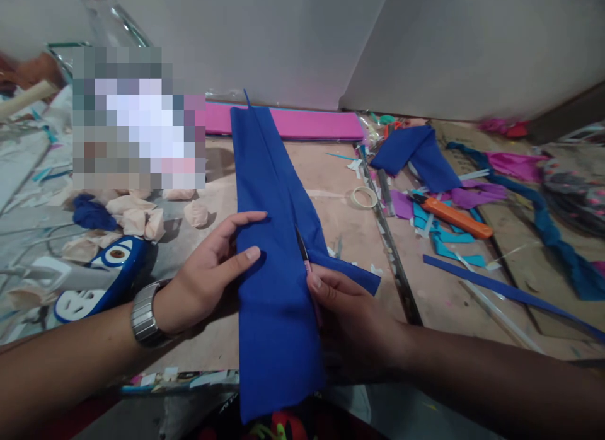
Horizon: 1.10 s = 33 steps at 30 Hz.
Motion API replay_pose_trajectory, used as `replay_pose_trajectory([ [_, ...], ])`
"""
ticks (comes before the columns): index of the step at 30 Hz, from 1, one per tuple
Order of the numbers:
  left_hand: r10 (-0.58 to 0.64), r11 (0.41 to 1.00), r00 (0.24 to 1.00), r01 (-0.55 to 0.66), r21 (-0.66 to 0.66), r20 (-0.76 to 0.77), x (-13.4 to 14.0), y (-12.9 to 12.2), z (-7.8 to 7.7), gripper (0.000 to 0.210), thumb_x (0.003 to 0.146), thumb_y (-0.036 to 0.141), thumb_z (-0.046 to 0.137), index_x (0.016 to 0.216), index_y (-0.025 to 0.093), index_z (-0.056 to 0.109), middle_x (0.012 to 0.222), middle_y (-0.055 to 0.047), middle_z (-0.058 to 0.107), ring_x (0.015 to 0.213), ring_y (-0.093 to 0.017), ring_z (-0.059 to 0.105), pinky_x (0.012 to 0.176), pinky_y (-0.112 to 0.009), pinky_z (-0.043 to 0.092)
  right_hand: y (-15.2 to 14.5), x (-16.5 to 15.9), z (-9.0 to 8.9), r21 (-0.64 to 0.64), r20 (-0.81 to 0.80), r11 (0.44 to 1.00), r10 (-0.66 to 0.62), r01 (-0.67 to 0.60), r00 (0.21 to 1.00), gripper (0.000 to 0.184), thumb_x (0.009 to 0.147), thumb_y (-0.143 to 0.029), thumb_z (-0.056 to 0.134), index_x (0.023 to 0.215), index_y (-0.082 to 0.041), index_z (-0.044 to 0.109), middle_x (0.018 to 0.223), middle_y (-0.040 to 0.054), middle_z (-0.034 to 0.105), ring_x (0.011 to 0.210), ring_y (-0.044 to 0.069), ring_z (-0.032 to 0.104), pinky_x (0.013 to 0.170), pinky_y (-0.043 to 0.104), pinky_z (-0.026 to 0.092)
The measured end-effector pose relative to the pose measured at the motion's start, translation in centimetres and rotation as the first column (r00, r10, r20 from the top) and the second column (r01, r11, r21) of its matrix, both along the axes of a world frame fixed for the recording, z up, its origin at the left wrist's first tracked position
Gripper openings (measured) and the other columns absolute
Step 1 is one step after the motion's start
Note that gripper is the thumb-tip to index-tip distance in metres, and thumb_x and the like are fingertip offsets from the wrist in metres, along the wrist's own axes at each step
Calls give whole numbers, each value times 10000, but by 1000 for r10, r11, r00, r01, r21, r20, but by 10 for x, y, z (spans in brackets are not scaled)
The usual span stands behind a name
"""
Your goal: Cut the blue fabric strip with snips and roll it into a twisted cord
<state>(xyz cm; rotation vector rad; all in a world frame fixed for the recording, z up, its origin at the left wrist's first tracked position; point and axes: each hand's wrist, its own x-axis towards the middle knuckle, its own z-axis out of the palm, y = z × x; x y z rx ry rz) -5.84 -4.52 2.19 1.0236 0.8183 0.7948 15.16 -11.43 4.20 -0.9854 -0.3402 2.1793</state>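
Observation:
A long strip of blue cloth [278, 314] lies lengthwise in front of me, its near end hanging over the table edge. My left hand [203, 282] holds its left side, thumb and index finger apart on top; the other fingers are mostly hidden. My right hand [350, 307] is closed around scissors [302, 248] with dark blades and what looks like a pink handle. The blades sit at a long slit or fold line in the cloth. A narrower blue flap sticks out to the right beside my right hand.
Pink folded material [316, 125] lies at the back. On the right are a tape roll [363, 198], an orange-handled cutter [456, 216], a folded blue piece [420, 153] and scraps. A blue-and-white power strip [127, 263] and crumpled pale pieces [196, 214] lie left.

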Motion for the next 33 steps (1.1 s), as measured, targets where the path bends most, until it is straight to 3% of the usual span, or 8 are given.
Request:
replay_pose_trajectory([
  [4,54,999,998,-53,10,-42,2,3,2,512,885,310,786,1357,265,592,1284,-68,683,1067,-226,677,893,-325,597,-2,1,-1,-9,-12,999,35,-35,999,379,868,-520,790,1002,-213,613,662,-64,555,538,83,522,546,197,431],
  [11,-8,1000,1000,8,-2,-3,1,2,0,586,847,265,820,1380,264,577,1313,-95,677,1078,-253,691,877,-353,614,-3,1,1,1,-27,999,45,-45,999,358,874,-508,785,942,-212,595,699,-55,581,560,94,541,573,228,485],
  [23,-13,997,1000,11,-76,-24,2,2,4,670,828,288,843,1432,242,557,1292,-101,699,1032,-237,714,839,-330,637,-2,3,-8,31,-108,999,48,-45,993,380,913,-505,747,830,-192,549,605,-65,558,476,69,505,493,175,433],
  [33,-21,994,1000,21,-104,-3,1,2,1,737,826,271,846,1494,242,536,1331,-118,695,1050,-242,725,853,-331,645,-2,1,-7,6,-103,1000,9,-9,995,316,904,-466,768,937,-198,603,647,-69,563,506,67,511,544,190,472],
])
